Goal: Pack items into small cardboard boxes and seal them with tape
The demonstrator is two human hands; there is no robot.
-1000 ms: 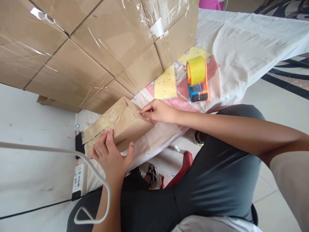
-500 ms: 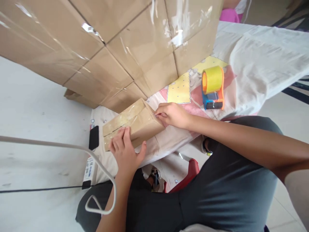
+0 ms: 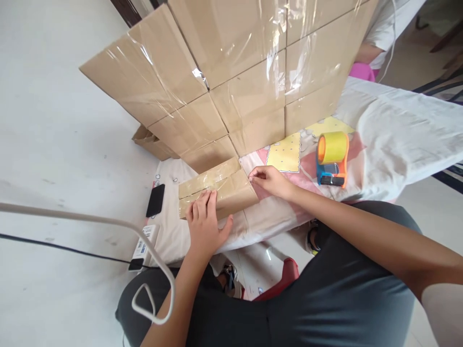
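A small taped cardboard box [image 3: 235, 192] lies on the cloth-covered table, with shiny clear tape along its top seam. My left hand [image 3: 206, 219] rests on its near left part, fingers lying over the top edge and thumb spread away. At the box's right end, my right hand [image 3: 269, 180] has thumb and forefinger pinched together by the edge. What sits between those fingertips is too small to make out. To the right stands a tape dispenser [image 3: 332, 159] in blue and orange, carrying a yellowish roll.
Behind the box rises a stack of taped cardboard boxes [image 3: 249, 96]. A black phone [image 3: 155, 200] and a white power strip [image 3: 144, 243] lie at the left by the wall. A grey bent rod [image 3: 108, 218] crosses the lower left. Part of another person [image 3: 372, 53] shows at upper right.
The view has shifted, so the box, stack and dispenser appear farther right and lower. Both hands keep nearly the same places on the box; my right fingers stay pinched at its end.
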